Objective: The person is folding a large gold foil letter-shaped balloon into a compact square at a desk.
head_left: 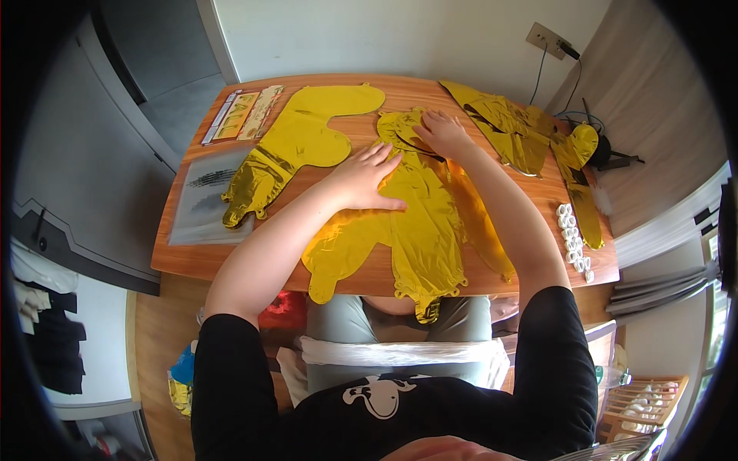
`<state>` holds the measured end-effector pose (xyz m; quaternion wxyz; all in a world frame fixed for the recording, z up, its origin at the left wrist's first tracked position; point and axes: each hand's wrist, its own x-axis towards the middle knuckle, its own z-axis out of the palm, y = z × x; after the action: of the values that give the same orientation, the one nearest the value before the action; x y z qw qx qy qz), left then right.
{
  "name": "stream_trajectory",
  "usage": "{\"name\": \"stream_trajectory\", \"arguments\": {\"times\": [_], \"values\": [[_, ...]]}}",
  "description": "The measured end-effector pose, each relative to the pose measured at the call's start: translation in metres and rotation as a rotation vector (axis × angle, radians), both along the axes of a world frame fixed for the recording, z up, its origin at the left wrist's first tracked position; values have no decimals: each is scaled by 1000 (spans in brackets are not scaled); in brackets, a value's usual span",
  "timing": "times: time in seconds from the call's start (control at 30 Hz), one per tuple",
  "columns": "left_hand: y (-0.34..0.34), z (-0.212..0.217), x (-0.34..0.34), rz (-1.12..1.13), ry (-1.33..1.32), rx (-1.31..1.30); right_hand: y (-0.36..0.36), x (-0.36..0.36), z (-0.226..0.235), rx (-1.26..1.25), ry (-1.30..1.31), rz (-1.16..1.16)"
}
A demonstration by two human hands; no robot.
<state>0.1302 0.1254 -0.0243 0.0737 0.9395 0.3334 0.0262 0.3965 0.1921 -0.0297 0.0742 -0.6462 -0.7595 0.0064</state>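
Note:
A flat, uninflated gold foil balloon (pixel 419 230) lies in the middle of the wooden table, its lower end hanging over the near edge. My left hand (pixel 365 180) rests palm down on its left part, fingers spread. Farther up, my right hand (pixel 446 134) lies on the balloon's far right edge with its fingers stretched out, holding nothing that I can see. A second flat gold foil balloon (pixel 307 127) is spread to the left, creased at its near end. More gold foil balloons (pixel 511 134) lie along the right side, partly overlapping.
A printed card (pixel 240 115) lies at the table's far left, above a clear plastic sheet (pixel 204 200). Several small white rolls (pixel 570 238) line the right edge. Beyond that edge stands a dark object with cables (pixel 603 146). A wall socket (pixel 547 38) holds a black plug.

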Motion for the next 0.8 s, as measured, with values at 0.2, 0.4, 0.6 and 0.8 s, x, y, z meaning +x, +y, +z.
{"name": "stream_trajectory", "arguments": {"times": [0.2, 0.4, 0.6, 0.8], "values": [[1, -3, -1, -6, -8, 9, -10, -13, -6, -17, -5, -76], [3, -4, -1, -2, -4, 0, -12, -17, -6, -23, -1, -106], [0, -3, -7, 18, -8, -1, -12, -25, -3, -42, -11, -108], [0, 0, 2, 3, 14, -17, -21, 11, 1, 86, 656, -156]]}}
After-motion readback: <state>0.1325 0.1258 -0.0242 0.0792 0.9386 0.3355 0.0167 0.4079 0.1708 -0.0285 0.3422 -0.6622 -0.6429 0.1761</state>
